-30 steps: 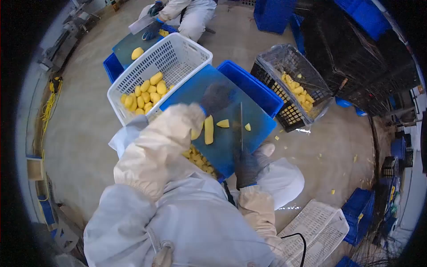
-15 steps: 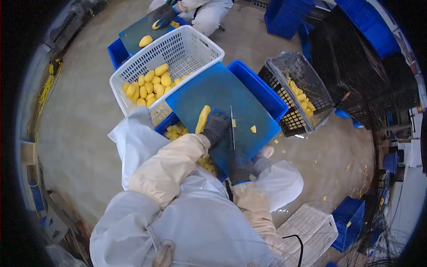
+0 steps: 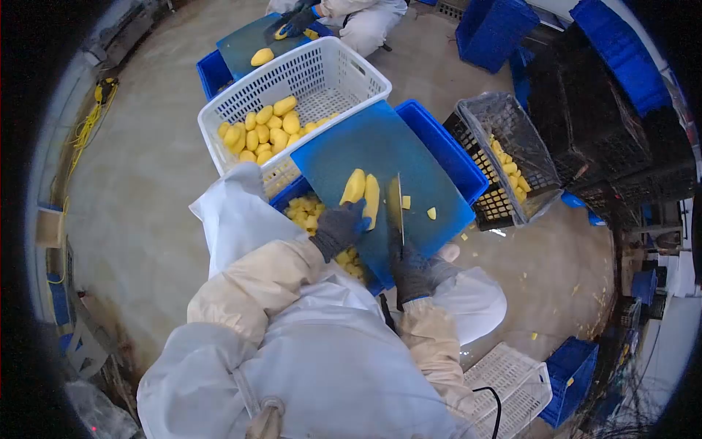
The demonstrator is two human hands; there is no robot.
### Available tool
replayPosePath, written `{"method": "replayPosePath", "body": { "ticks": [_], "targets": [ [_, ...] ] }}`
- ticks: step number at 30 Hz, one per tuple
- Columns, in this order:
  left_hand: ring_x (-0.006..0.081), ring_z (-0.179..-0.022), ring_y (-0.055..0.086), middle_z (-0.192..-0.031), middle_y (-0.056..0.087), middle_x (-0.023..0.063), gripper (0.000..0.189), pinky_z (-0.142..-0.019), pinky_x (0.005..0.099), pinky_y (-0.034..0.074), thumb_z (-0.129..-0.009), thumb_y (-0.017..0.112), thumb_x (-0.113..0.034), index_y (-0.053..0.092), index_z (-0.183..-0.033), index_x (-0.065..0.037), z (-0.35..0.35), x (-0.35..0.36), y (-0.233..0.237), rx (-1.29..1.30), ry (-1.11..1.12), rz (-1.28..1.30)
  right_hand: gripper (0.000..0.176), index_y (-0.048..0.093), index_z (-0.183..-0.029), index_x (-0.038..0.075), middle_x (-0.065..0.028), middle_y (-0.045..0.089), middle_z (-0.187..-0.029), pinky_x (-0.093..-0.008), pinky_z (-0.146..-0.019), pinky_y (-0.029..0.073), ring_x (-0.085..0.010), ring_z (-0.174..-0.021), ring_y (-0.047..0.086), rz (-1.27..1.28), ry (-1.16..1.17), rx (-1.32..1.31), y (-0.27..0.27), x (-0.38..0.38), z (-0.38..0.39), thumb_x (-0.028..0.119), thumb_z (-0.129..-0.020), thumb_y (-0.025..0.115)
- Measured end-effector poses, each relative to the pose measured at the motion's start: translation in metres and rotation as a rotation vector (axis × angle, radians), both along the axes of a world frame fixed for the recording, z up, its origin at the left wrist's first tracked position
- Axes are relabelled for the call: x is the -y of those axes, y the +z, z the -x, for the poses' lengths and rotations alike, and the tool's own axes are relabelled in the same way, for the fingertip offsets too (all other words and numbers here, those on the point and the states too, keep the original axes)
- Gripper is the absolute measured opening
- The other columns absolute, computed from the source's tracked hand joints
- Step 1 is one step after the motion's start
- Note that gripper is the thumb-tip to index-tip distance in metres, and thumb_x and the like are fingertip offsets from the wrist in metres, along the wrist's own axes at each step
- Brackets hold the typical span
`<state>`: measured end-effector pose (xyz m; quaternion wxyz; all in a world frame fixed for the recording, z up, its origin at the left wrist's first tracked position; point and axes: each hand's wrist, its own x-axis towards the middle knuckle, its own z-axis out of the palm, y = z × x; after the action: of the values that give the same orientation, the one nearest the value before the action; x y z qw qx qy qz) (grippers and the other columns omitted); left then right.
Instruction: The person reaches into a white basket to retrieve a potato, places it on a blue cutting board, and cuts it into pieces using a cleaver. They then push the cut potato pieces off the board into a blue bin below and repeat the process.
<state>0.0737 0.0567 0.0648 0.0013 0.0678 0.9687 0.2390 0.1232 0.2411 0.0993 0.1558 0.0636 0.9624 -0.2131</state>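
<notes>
My right hand (image 3: 411,272), in a dark glove, is closed around the handle of a knife (image 3: 395,206). The blade stands over the blue cutting board (image 3: 333,157), to the right of two long peeled potato pieces (image 3: 354,187) lying side by side. My left hand (image 3: 341,228), gloved too, has its fingers curled against the near ends of these pieces; its fingertips are partly hidden. Two small potato bits (image 3: 406,203) lie right of the blade. Under the board's near left edge, cut potato chunks (image 3: 303,212) show in a blue bin.
Beyond the board stands a white basket (image 3: 219,110) with peeled potatoes. To the right, a black crate (image 3: 468,135) lined with clear plastic holds potato pieces. A co-worker's gloved hand (image 3: 298,22) works at another board (image 3: 245,45). A white crate (image 3: 504,388) lies at lower right.
My left hand has drawn back toward me along the potato, and two pieces now show side by side. The knife blade has tilted, showing its face. The whole view has shifted slightly.
</notes>
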Motion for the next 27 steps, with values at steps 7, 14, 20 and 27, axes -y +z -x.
{"method": "replayPosePath", "body": {
  "ticks": [7, 14, 20, 27],
  "targets": [
    [0.0278, -0.082, 0.06, -0.098, 0.056, 0.0141, 0.056, -0.066, 0.0426, 0.047, -0.075, 0.059, -0.039, 0.048, -0.12, -0.007, -0.002, -0.03, -0.016, 0.038, -0.089, 0.255, 0.036, 0.056, -0.097, 0.006, -0.024, 0.062, -0.076, -0.0498, -0.067, 0.046, -0.0412, -0.072, 0.06, -0.05, -0.086, -0.095, -0.019, -0.014, -0.008, 0.039, -0.089, 0.043],
    [0.0284, -0.071, 0.058, -0.081, 0.057, 0.012, 0.024, -0.05, 0.0424, 0.046, -0.082, 0.05, -0.019, 0.057, -0.103, -0.012, 0.016, -0.012, -0.031, -0.259, -0.263, 0.336, 0.028, 0.056, -0.089, 0.008, -0.0173, 0.059, -0.061, -0.0471, -0.052, 0.044, -0.0359, -0.055, 0.058, -0.081, -0.011, -0.286, -0.019, -0.024, -0.018, 0.035, -0.086, 0.05],
    [0.0269, -0.083, 0.056, -0.094, 0.057, 0.0105, 0.032, -0.069, 0.04, 0.045, -0.076, 0.052, -0.017, 0.057, -0.107, -0.009, 0.008, -0.003, 0.001, -0.121, -0.295, 0.341, 0.024, 0.057, -0.087, 0.009, -0.0139, 0.056, -0.055, -0.0449, -0.046, 0.044, -0.0327, -0.051, 0.058, -0.231, 0.154, -0.356, -0.025, -0.032, -0.018, 0.033, -0.083, 0.054],
    [0.0296, -0.079, 0.055, -0.088, 0.057, 0.0115, 0.024, -0.063, 0.0445, 0.045, -0.081, 0.051, -0.016, 0.058, -0.103, -0.012, 0.007, 0.005, -0.028, -0.361, -0.314, 0.274, 0.023, 0.058, -0.083, 0.009, -0.0152, 0.059, -0.059, -0.0466, -0.049, 0.046, -0.0339, -0.055, 0.059, -0.126, 0.172, -0.288, -0.025, -0.045, -0.008, 0.032, -0.083, 0.052]
  ]
}}
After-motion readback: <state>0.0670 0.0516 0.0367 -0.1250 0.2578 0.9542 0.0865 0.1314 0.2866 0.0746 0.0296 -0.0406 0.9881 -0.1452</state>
